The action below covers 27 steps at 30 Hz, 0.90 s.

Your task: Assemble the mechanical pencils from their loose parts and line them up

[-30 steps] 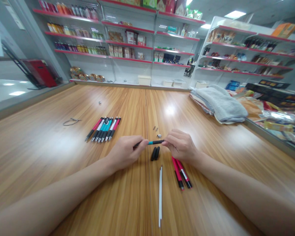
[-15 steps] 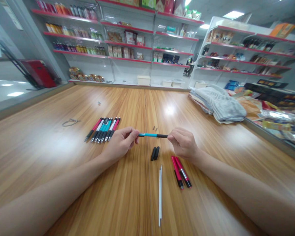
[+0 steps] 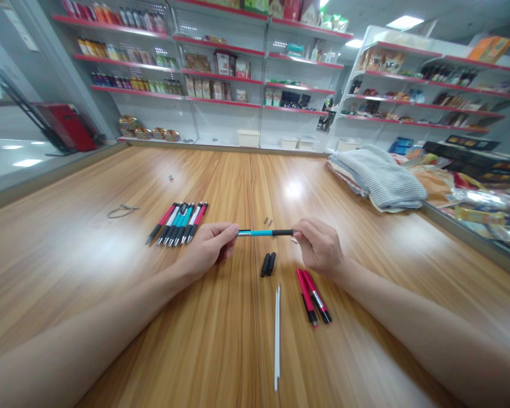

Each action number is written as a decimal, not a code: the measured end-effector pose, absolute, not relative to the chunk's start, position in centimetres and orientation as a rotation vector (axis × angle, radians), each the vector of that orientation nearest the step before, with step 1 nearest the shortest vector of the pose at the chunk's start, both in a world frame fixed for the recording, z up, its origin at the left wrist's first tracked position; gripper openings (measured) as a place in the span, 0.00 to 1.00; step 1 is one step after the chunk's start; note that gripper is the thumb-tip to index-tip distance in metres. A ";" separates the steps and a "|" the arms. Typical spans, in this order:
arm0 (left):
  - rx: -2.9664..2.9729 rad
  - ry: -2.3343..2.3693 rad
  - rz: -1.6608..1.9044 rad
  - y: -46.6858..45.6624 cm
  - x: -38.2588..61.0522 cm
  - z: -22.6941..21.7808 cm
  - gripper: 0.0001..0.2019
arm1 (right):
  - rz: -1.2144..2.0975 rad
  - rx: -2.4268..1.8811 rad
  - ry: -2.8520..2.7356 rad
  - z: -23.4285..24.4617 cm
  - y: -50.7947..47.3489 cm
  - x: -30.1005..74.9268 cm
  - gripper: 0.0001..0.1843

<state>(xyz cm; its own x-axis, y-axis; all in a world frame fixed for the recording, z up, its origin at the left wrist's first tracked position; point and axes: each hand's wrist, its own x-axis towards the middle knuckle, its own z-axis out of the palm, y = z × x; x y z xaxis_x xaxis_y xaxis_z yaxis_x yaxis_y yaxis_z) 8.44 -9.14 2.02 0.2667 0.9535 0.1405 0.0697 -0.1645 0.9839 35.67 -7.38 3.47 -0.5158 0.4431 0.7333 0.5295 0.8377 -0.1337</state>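
A blue pen with a black grip point(image 3: 262, 233) lies level between my hands, above the table. My left hand point(image 3: 215, 243) is closed on its clip end, and the fingers of my right hand point(image 3: 321, 243) pinch the tip of the black grip; the tip itself is hidden. Below the pen are two black grip sleeves point(image 3: 268, 264), and farther down lie thin white ink refills point(image 3: 277, 337). Two pink pen barrels point(image 3: 313, 297) rest below my right hand. Small springs point(image 3: 268, 221) sit just beyond the pen. Left of my left hand is a row of several assembled pens point(image 3: 178, 224).
The wooden table point(image 3: 131, 317) stretches to shelves of goods point(image 3: 221, 73) at the back. Folded striped cloths point(image 3: 378, 175) are stacked at the right, beside packaged goods point(image 3: 480, 209). At the left lie a looped tie point(image 3: 121, 212) and a small metallic bit point(image 3: 170, 178).
My right hand has shifted slightly right, and its fingers now sit closer to the pen's end, with a little more black grip showing. The things on the table have not moved.
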 end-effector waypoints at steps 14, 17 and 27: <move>1.445 1.039 1.113 -9.2 8.5 2.1 0.20 | -0.116 -0.748 -2.189 3.4 -7.5 35.5 0.06; 1.427 1.013 1.103 -8.9 8.3 2.0 0.18 | -0.138 -0.755 -2.199 3.4 -7.5 35.5 0.06; 1.544 0.988 1.146 -9.4 8.5 2.4 0.12 | -0.053 -0.755 -2.194 3.4 -7.6 35.7 0.07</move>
